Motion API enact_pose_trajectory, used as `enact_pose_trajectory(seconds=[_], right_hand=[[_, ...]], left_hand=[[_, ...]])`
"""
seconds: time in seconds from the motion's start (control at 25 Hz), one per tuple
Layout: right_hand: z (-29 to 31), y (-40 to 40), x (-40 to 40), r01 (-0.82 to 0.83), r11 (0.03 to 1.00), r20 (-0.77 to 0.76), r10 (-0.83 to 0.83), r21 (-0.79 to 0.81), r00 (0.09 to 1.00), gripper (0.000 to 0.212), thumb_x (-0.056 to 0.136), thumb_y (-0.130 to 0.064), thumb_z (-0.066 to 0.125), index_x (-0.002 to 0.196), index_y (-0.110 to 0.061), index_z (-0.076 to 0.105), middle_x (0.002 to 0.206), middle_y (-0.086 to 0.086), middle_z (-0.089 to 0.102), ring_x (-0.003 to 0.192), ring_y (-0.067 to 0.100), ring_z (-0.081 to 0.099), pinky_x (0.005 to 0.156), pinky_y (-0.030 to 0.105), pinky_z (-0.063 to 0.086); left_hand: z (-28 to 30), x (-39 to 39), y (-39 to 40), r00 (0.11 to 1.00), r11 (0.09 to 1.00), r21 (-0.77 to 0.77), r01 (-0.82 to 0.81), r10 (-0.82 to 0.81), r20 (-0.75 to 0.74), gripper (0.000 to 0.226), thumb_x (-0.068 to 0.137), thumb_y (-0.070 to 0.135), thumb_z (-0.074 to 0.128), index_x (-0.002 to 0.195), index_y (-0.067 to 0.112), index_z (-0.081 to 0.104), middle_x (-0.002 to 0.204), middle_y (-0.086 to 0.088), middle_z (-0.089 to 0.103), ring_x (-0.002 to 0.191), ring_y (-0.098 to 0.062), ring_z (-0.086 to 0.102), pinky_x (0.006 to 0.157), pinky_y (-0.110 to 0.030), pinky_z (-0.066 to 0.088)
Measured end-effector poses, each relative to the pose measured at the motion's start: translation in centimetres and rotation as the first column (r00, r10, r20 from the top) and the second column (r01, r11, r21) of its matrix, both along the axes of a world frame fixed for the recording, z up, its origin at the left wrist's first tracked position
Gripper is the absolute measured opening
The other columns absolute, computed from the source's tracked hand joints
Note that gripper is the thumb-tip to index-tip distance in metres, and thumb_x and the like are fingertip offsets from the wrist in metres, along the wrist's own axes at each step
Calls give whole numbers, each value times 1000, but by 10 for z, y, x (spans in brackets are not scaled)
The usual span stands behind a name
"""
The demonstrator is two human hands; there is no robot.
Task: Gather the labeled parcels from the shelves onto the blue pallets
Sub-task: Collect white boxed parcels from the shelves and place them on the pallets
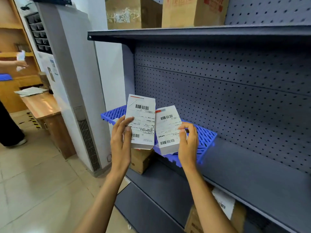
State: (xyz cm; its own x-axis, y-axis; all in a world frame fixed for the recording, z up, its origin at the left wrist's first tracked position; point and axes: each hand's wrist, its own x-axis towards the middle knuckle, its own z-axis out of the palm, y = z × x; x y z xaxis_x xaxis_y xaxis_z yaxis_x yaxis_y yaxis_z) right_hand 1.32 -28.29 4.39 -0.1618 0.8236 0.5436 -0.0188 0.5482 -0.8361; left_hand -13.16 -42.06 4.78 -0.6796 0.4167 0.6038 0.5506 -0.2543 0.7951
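Observation:
Two white parcels with barcode labels are held up in front of a grey shelf. My left hand (pixel 120 140) grips the taller parcel (pixel 143 118) by its left edge, thumb on the label. My right hand (pixel 188 142) pinches the smaller parcel (pixel 168 130) at its right edge. Both parcels hover just above a blue slatted pallet (pixel 205 138) that lies on the middle shelf (pixel 252 165) at its left end. The two parcels nearly touch side by side.
Brown cartons (pixel 193 12) stand on the top shelf, another carton (pixel 141 160) on the shelf below the pallet, and a labeled one (pixel 223 211) lower right. A white floor-standing unit (pixel 75 81), a wooden counter (pixel 43 106) and another person (pixel 10 128) are on the left.

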Motion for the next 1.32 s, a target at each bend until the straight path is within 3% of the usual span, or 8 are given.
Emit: enact_pose_trajectory(seconds=[0.24,0.4,0.52,0.76,0.84,0.96,1.16,1.32], right_hand=[[4,33,-19,162,986,0,-162,-26,987,14,97,-25,40,97,-23,54,113,-7,59,109,23,53,87,50,49],[1,55,-6,251,967,11,-251,-31,968,13,99,-20,43,96,-26,55,110,-7,59,106,26,55,87,50,50],[-10,75,10,305,950,27,-304,-69,952,18,101,-13,45,95,-27,54,111,-6,59,108,26,55,88,51,50],[-41,123,26,365,920,129,-348,-143,928,32,102,-10,45,88,-38,51,111,-2,61,109,27,56,93,52,49],[-48,140,26,364,916,149,-341,-170,928,28,102,-8,46,89,-32,54,110,-1,62,107,25,57,94,52,49],[-55,161,23,344,911,168,-311,-226,935,18,104,-8,45,95,-19,57,111,2,63,105,23,59,93,51,51],[-54,173,20,322,914,222,-269,-248,937,19,104,-9,44,104,-21,59,116,2,64,107,22,59,86,32,48],[-47,170,24,329,917,248,-272,-227,930,26,102,1,43,112,-13,62,115,0,66,109,16,60,83,11,42]], left_hand=[[-2,-46,41,986,985,-33,168,-167,20,31,108,20,44,133,19,62,151,-6,49,143,-15,43,110,-13,36],[-17,-54,81,955,961,-13,275,-272,117,30,108,22,43,131,23,62,144,-2,54,137,-20,48,115,-43,39],[-27,-51,119,921,932,-25,361,-352,164,34,105,32,43,131,21,61,141,-1,56,132,-23,52,110,-50,44],[-50,-38,181,851,862,-116,493,-449,273,27,111,23,43,129,29,62,139,0,56,128,-25,55,101,-44,49],[-53,-40,197,840,847,-153,509,-450,305,28,110,26,43,130,31,62,140,1,56,127,-25,56,101,-48,50],[-57,-44,213,832,840,-180,512,-433,347,28,111,25,42,130,31,61,140,2,55,124,-24,57,93,-39,51],[-53,-52,226,855,853,-211,477,-396,334,33,110,12,42,127,33,61,142,4,54,118,-11,59,85,-31,44],[-44,-58,232,881,869,-198,453,-402,250,33,109,14,44,124,35,64,140,4,57,126,-30,57,91,-51,50]])
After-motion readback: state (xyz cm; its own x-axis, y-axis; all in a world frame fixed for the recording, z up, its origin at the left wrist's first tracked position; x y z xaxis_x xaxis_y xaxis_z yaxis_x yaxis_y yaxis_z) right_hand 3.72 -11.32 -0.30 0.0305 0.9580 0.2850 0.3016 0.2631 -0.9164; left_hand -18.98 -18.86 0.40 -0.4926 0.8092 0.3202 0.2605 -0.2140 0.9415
